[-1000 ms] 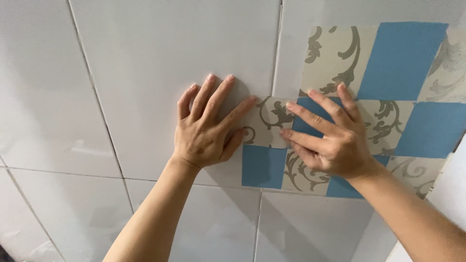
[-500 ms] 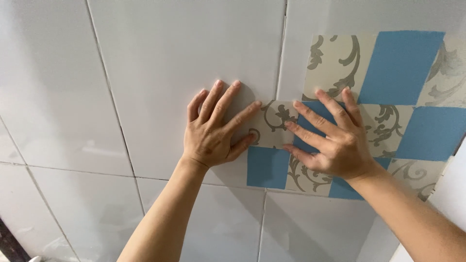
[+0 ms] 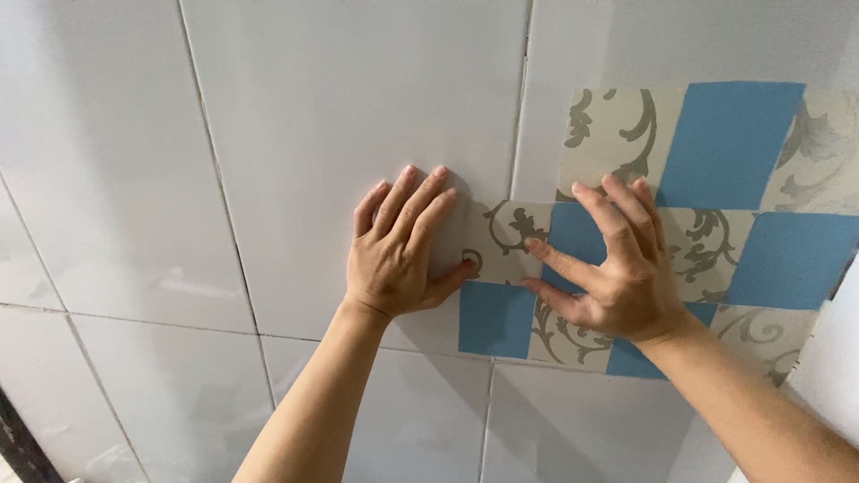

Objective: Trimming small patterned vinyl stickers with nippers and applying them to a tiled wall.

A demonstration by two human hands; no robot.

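Note:
A patterned sticker sheet of blue squares and beige squares with grey scrollwork lies on the white tiled wall at the right. My left hand presses flat on the wall at the sheet's left edge, fingers together, thumb touching a beige square. My right hand lies spread on the sheet, fingertips on a blue square and a beige square. Neither hand grips anything.
Large glossy white tiles with thin grout lines fill the view. A vertical grout line runs just above my hands. A dark strip shows at the lower left corner. A white surface juts in at the lower right.
My left hand's fingers have drawn closer together and the hand sits slightly lower on the wall. The right hand keeps pressing the sheet. The view has shifted a little.

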